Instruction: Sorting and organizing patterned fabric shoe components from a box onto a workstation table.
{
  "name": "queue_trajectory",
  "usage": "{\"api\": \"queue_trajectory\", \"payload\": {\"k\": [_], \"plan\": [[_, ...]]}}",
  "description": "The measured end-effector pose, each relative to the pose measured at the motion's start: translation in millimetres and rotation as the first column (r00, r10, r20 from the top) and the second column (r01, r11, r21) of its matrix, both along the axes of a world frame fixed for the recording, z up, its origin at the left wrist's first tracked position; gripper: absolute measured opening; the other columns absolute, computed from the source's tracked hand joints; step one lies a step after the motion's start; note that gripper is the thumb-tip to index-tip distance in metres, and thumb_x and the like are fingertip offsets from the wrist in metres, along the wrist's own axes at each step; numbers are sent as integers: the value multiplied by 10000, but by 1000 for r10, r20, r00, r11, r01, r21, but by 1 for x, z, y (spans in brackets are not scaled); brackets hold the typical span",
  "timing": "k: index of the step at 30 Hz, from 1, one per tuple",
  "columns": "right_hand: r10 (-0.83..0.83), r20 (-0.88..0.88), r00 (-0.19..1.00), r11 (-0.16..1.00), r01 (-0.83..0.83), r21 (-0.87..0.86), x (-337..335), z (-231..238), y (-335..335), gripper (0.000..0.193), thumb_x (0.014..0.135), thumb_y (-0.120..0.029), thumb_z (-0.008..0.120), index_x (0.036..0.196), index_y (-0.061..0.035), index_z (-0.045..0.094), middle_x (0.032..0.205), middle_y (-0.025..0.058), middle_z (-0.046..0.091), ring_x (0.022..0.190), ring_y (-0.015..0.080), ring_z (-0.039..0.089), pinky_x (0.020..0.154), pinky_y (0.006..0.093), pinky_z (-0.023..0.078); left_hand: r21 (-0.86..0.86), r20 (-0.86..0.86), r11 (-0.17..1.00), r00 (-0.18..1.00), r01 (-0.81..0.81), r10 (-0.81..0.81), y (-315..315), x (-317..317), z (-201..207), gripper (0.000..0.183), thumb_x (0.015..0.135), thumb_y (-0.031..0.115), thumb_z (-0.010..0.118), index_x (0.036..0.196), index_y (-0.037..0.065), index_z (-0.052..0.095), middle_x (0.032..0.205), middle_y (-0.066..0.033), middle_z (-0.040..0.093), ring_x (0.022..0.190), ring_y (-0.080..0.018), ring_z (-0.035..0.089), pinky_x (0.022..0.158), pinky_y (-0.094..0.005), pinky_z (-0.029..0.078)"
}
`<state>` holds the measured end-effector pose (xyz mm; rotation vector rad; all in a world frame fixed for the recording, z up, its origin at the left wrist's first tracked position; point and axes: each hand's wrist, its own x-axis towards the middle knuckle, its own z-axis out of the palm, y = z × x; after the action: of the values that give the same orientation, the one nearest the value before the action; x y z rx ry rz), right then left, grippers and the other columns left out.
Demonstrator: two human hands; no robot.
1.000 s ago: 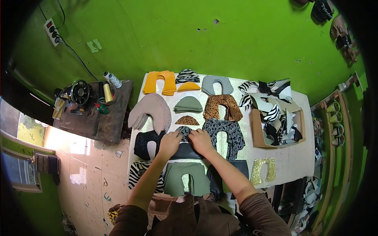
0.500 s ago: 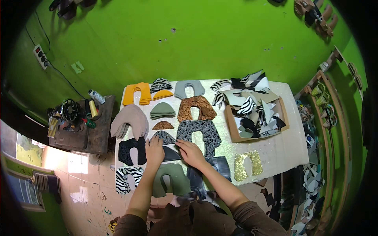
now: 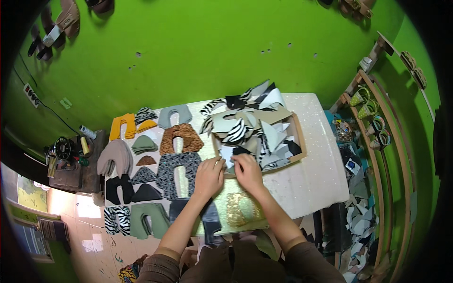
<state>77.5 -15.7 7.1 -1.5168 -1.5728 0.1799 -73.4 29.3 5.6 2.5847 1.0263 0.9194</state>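
Note:
Both my hands are at the near left corner of a cardboard box (image 3: 298, 137) heaped with fabric and leather scraps (image 3: 264, 137). My left hand (image 3: 210, 177) has its fingers bent over the box's left edge. Beside it my right hand (image 3: 248, 173) reaches over the near edge, fingers curled by a black scrap (image 3: 241, 151). What the fingertips of either hand hold, if anything, is too small to tell. A gold glitter U-shaped piece (image 3: 236, 217) lies below my right wrist. Left of my left hand is a grey patterned U-shaped stack (image 3: 165, 177).
Several U-shaped and half-round stacks cover the table's left side, including orange (image 3: 122, 125), mauve (image 3: 113, 155) and olive (image 3: 141, 219) ones. A sewing machine (image 3: 62, 148) stands at the left. A wooden rack (image 3: 377, 188) with sandals (image 3: 368, 108) runs along the right.
My hands have left the half-round pieces among the stacks and moved right to the scrap box. The view has shifted right with them.

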Motion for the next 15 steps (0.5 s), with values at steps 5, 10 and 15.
{"api": "queue_trajectory", "payload": {"k": [5, 10, 15], "plan": [[83, 261, 962, 984, -39, -171, 64, -17, 31, 201, 738, -132, 607, 927, -66, 595, 879, 102, 572, 908, 282, 517, 760, 389, 410, -11, 24, 998, 998, -66, 66, 2, 57, 2, 248, 733, 51, 545, 979, 34, 575, 1002, -114, 569, 879, -299, 547, 766, -382, 434], [232, 419, 878, 918, -55, -394, 75, -35, 43, 266, 711, -195, 653, 952, -99, 596, 928, 64, 573, 964, 246, 506, 787, 397, 383, -45, 14, 993, 993, -113, 114, -6, 74, -2, 235, 739, 53, 541, 971, 32, 577, 965, -117, 573, 859, -301, 554, 747, -377, 443], [292, 210, 933, 895, -189, -405, 91, -20, 37, 198, 731, -187, 638, 883, -67, 597, 884, 101, 583, 885, 275, 543, 777, 380, 410, -91, 15, 972, 976, -215, 218, -8, 56, -3, 206, 759, 83, 528, 954, 33, 573, 966, -109, 575, 843, -294, 559, 738, -380, 444]]}}
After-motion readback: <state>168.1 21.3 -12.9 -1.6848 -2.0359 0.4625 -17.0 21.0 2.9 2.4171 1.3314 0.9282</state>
